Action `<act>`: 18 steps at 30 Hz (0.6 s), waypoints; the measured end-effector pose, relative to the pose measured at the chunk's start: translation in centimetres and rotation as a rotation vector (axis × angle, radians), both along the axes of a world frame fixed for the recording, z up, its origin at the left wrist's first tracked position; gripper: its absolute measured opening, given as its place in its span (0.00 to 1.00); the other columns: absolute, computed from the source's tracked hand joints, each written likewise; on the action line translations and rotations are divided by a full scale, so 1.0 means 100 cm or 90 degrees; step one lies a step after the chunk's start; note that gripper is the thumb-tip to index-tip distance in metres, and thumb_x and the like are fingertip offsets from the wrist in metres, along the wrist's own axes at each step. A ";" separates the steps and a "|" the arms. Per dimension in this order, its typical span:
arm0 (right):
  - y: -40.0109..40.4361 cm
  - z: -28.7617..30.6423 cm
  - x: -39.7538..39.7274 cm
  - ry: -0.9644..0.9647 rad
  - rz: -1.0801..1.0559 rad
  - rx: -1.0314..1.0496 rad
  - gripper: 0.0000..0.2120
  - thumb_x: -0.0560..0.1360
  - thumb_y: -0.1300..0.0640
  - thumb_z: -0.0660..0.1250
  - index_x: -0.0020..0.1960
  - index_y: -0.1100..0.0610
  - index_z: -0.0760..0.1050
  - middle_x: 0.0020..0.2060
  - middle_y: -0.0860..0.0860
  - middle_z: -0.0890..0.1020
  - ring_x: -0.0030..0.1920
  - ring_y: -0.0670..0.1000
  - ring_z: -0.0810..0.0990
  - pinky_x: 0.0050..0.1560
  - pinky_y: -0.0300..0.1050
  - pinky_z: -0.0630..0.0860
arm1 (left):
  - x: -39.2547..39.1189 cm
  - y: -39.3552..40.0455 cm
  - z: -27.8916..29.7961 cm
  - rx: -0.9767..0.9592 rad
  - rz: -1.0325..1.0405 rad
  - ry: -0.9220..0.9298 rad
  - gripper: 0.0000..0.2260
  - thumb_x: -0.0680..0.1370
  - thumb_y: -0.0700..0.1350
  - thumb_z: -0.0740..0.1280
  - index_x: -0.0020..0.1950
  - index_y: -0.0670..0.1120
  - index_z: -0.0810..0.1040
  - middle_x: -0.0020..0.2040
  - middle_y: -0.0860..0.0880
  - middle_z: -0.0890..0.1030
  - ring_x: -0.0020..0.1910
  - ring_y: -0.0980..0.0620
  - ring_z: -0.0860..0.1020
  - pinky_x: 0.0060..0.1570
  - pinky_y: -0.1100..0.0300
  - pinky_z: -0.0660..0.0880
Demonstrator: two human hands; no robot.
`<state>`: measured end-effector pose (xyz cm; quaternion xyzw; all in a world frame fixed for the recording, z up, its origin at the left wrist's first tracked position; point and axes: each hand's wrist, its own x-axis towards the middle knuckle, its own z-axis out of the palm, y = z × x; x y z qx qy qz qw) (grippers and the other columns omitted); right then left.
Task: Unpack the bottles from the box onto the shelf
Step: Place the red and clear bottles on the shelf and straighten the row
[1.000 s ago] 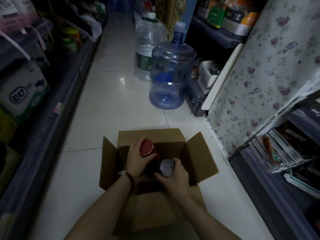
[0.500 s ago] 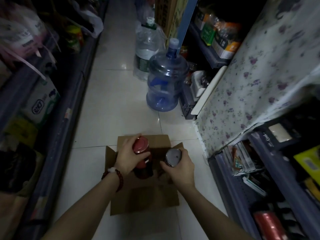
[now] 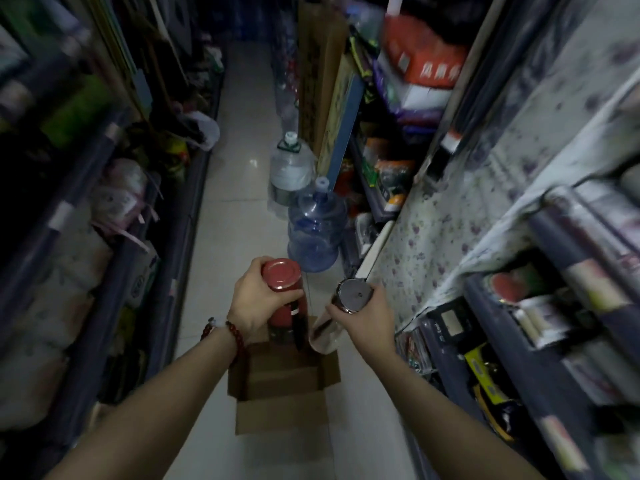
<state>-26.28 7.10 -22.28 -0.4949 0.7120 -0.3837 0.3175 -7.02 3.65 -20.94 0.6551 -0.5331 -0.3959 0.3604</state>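
Two bottles in hand, both lifted clear above the box [image 3: 282, 382]: red-lidded bottle [image 3: 282, 289] on the left, steel-lidded clear bottle [image 3: 343, 306] on the right, held side by side and a little apart over the open carton on the floor. Left hand [image 3: 254, 303] wrapped around the red bottle just under its lid, fingers clamped on the body; right hand [image 3: 363, 313] curled likewise around the neck of the clear bottle, fingers clamped just below the steel cap, the bottle tilted with its base toward the left. Box near and low between the forearms, flaps open, inside too dark to tell what remains. Judged as the carry step: bottles out of the box, not yet placed. Next move likely a turn toward the shelf [image 3: 519, 341] on the right, where a row of jars or tins already sits, blurred; calls for finding a bare gap, bringing the clear bottle upright, and setting each down base-first before letting go. Beyond the hands, far along the aisle, a blue water jug [image 3: 317, 233] and a paler one [image 3: 291, 168] stand on the tiled floor [image 3: 235, 202]; a floral cloth [image 3: 467, 209] hangs over the right-hand shelving.
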 end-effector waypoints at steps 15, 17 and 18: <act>-0.020 0.302 -0.092 -0.120 -0.029 -0.200 0.36 0.62 0.53 0.81 0.64 0.57 0.68 0.57 0.51 0.78 0.55 0.50 0.79 0.56 0.43 0.77 | -0.096 -0.018 0.269 -0.076 -0.051 0.252 0.33 0.59 0.46 0.81 0.61 0.53 0.72 0.54 0.52 0.79 0.53 0.51 0.79 0.53 0.54 0.77; -0.021 0.327 -0.101 -0.129 -0.046 -0.213 0.33 0.61 0.53 0.82 0.61 0.57 0.71 0.51 0.50 0.81 0.50 0.47 0.81 0.49 0.36 0.77 | -0.108 -0.026 0.296 -0.085 -0.075 0.280 0.32 0.60 0.44 0.81 0.61 0.51 0.73 0.51 0.53 0.80 0.51 0.54 0.79 0.47 0.60 0.77; -0.021 0.340 -0.105 -0.136 -0.051 -0.224 0.32 0.60 0.54 0.82 0.60 0.57 0.73 0.49 0.50 0.82 0.48 0.47 0.82 0.47 0.34 0.78 | -0.113 -0.031 0.310 -0.092 -0.089 0.291 0.29 0.62 0.42 0.80 0.60 0.50 0.74 0.50 0.54 0.80 0.48 0.56 0.79 0.44 0.64 0.76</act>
